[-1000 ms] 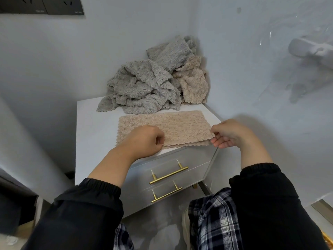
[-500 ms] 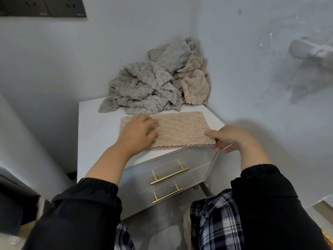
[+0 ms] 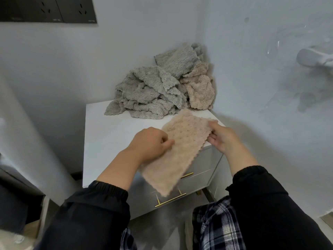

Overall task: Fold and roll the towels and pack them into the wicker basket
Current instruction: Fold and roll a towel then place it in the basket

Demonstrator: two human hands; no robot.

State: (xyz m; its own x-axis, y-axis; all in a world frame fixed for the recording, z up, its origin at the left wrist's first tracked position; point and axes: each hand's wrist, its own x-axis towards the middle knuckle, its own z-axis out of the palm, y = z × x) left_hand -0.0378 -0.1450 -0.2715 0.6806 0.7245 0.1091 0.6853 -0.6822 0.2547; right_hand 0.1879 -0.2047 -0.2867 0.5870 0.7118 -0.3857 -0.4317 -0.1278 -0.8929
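Two hands on one folded beige towel (image 3: 180, 150), lifted off the white worktop (image 3: 108, 134) and slanted diagonally. Fingers of left hand (image 3: 151, 143) curled, thumb and fingertips pinching the towel's left long edge about midway. Thumb of right hand (image 3: 222, 137) on top, fingers underneath, pinching the far right corner. Far end of the towel over the worktop's front right corner; touching it or not, cannot tell. Near end hanging free in front of the drawers, slightly blurred, covering part of the upper gold handle (image 3: 187, 175). Lower gold handle (image 3: 170, 200) in view just below the towel's tip. At the back of the worktop, in the wall corner, a loose heap of grey towels (image 3: 149, 92), with a crumpled beige towel (image 3: 200, 94) bunched against its right side, touching it. Heap just behind the held towel's far end. Black sleeves (image 3: 100, 204) on both forearms, plaid trousers (image 3: 216, 228) at bottom. Dark socket panel (image 3: 48, 9) top left on the wall; white fixture (image 3: 313, 58) on the right wall, blurred.
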